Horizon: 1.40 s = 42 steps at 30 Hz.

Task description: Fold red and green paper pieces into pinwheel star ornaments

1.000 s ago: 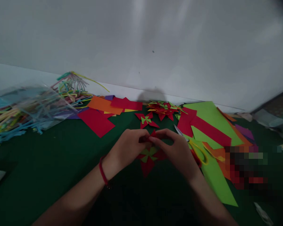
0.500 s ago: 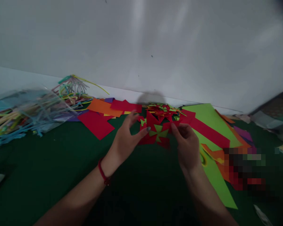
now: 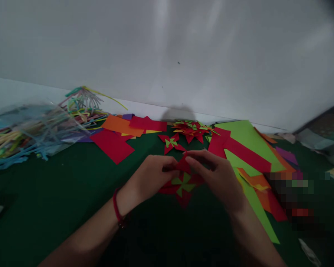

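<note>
Both hands hold a red paper flower (image 3: 184,198) with a light-green cross-shaped piece at its centre. My left hand (image 3: 153,172), a red bracelet at its wrist, is closed with thumb and fingers at the flower's upper left. My right hand (image 3: 215,172) pinches the tip of the upper red petal between thumb and index finger. Parts of the side petals are hidden behind the hands. Just beyond lies a second red and green paper flower (image 3: 171,142), flat on the green table (image 3: 72,200). Behind it is a pile of similar paper flowers (image 3: 193,129).
Red paper (image 3: 113,145) and orange paper (image 3: 122,126) lie at the back left, beside a clear plastic bag (image 3: 52,122) of coloured pipe cleaners. Light-green sheets (image 3: 242,129) and a red strip (image 3: 250,155) lie to the right. A white wall (image 3: 128,55) stands behind.
Half a second ago my left hand was open and the right held the flower farther up. Since then the flower has come lower and turned, and my left hand has closed on it again.
</note>
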Tool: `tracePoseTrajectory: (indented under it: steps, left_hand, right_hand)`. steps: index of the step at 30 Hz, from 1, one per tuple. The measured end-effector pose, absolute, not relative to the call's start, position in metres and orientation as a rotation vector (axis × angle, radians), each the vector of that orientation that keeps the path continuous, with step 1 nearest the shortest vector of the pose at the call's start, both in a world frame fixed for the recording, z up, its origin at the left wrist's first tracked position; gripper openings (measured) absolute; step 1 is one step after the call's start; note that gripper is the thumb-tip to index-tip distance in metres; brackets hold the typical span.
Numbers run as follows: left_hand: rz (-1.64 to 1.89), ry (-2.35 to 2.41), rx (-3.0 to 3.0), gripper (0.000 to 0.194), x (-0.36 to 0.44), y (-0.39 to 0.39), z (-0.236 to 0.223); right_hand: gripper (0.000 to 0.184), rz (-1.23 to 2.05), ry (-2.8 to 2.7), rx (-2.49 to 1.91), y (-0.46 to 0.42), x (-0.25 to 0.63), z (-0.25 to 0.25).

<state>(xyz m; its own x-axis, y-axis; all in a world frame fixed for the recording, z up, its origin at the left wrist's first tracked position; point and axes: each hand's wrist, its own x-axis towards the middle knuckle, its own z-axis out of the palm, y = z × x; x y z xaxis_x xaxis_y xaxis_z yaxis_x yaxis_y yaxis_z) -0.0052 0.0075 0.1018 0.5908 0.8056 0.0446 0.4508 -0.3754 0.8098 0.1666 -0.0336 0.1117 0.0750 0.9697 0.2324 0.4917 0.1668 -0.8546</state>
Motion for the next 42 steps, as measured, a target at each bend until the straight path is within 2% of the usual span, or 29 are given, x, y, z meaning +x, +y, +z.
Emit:
tracePoseTrajectory:
  steps: [7, 31, 42]
  left_hand:
    - [0.684, 0.901, 1.88, 0.014, 0.002, 0.003, 0.104]
    - [0.496, 0.858, 1.768, 0.015, -0.004, 0.009, 0.108]
    - [0.628, 0.893, 1.837, 0.033, 0.001, 0.006, 0.106]
  right_hand:
    - [0.019, 0.62, -1.518, -1.464, -0.04, 0.158, 0.114]
    - [0.014, 0.816, -1.534, -1.402, -0.039, 0.171, 0.12]
    - [0.017, 0.889, -1.499, -1.377, -0.039, 0.169, 0.12]
